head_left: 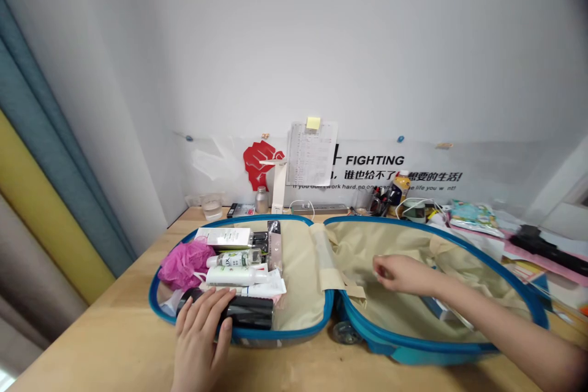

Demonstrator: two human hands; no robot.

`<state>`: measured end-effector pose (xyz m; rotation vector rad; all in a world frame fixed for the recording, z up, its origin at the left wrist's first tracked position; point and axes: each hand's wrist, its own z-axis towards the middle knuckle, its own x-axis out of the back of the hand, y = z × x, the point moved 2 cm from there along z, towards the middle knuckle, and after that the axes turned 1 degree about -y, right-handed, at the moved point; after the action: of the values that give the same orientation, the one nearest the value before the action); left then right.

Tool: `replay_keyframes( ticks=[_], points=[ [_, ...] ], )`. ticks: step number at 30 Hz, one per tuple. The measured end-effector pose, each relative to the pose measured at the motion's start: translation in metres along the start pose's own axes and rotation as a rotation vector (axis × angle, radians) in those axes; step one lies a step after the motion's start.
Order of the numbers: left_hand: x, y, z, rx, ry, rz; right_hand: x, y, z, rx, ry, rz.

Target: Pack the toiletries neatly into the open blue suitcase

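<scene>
Pale wooden desk (92,343) across the lower frame, below a white wall (321,43), with blue, yellow and grey curtains (41,135) down the left edge. Along the wall, a clear sheet printed "FIGHTING" (374,160), a red fist cutout (261,162), a clipped paper list (312,153) with a yellow sticky note (313,123), a white desk lamp (277,187), a power strip (319,209) and a juice bottle (400,190). Lying open on the desk at lower centre, a blue hard-shell suitcase (413,346), its beige lining (298,282) showing in both halves and a small caster wheel (344,332) at the front. Packed into the left half, a pink mesh bath sponge (186,263), a white box (224,237), a pump bottle (234,258) and a white tube (234,275). Near that half's front rim, a black cylinder (248,312), lying on its side. Over its near end, the left hand (199,337), fingers spread and curved down onto it, clasping it. Above the lining of the right half, the right hand (402,274), fingers close together and curled, with any contact or grip impossible to tell.
</scene>
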<state>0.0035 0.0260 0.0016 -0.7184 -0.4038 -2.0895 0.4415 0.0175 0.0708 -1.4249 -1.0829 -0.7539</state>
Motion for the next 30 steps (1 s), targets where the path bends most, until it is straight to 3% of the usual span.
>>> replay_keyframes(
  ticks=[8,15,23,30],
  points=[
    [0.001,0.000,0.000,0.012,-0.004,-0.011,0.020,-0.084,0.041,0.264,-0.107,0.597],
    [0.003,0.002,0.001,0.012,-0.017,-0.003,0.011,-0.140,0.078,0.404,-0.259,0.819],
    [0.003,0.001,0.000,0.032,-0.043,0.010,0.009,-0.182,0.090,0.576,-0.304,0.947],
    [0.002,0.001,-0.001,0.028,-0.048,0.006,0.009,-0.195,0.079,0.595,-0.361,0.962]
  ],
)
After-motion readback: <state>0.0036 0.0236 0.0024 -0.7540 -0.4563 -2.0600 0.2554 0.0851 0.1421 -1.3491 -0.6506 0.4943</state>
